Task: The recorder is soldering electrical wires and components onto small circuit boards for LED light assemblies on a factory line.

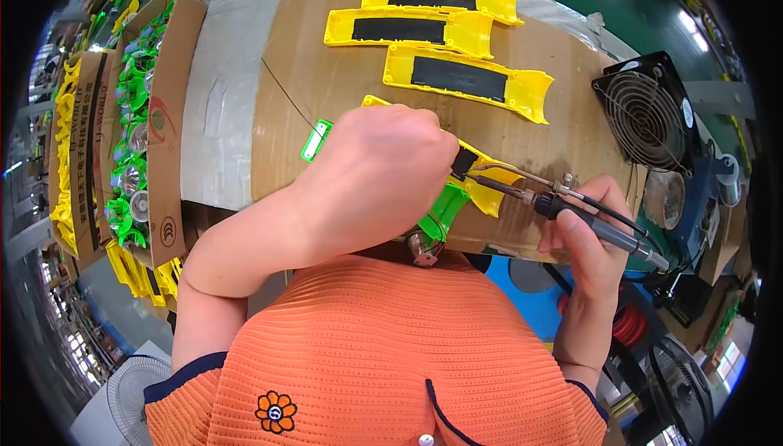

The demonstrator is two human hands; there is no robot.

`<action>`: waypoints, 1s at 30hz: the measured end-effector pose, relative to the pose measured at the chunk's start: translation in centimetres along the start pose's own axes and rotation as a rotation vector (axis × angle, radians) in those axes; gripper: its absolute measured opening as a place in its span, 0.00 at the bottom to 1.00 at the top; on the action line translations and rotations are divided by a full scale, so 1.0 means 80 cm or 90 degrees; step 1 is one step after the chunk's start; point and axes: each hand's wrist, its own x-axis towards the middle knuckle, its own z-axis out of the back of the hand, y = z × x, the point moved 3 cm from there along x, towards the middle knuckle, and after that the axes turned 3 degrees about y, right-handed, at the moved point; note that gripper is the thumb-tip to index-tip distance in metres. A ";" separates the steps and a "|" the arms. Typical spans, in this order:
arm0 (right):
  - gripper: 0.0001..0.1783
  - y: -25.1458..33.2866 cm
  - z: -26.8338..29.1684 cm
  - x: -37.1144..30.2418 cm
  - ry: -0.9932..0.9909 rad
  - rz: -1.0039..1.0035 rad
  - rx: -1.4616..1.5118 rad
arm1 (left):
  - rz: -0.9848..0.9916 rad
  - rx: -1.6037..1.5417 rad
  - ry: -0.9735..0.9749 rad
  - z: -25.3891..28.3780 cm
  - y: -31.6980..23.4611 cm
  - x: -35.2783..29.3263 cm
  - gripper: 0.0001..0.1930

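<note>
Yellow shell (489,199): partly under the left hand (390,160).
Left hand: over the shell; fingertips hidden, cannot tell its grip.
Right hand (594,255): right of the shell, fingers wrapped around the iron (605,232).
Green piece (446,206): at the shell's near side.

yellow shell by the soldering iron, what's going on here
A person's right hand holds a soldering iron with its tip over a yellow shell on the cardboard; whether it touches is unclear. The left hand is bent over the same shell, its fingertips hidden. A green part with wires shows just nearer the body. Three more yellow shells lie farther back, and a fan stands to the right.
</note>
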 end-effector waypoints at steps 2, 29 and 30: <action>0.10 0.002 -0.002 0.002 -0.005 -0.018 -0.028 | -0.006 0.007 0.005 0.001 -0.002 0.001 0.05; 0.10 -0.004 -0.001 -0.016 -0.086 0.032 0.021 | 0.023 0.035 0.022 0.003 -0.009 0.005 0.06; 0.10 -0.005 -0.004 -0.019 -0.089 0.040 0.030 | 0.023 0.034 0.021 0.003 -0.009 0.006 0.06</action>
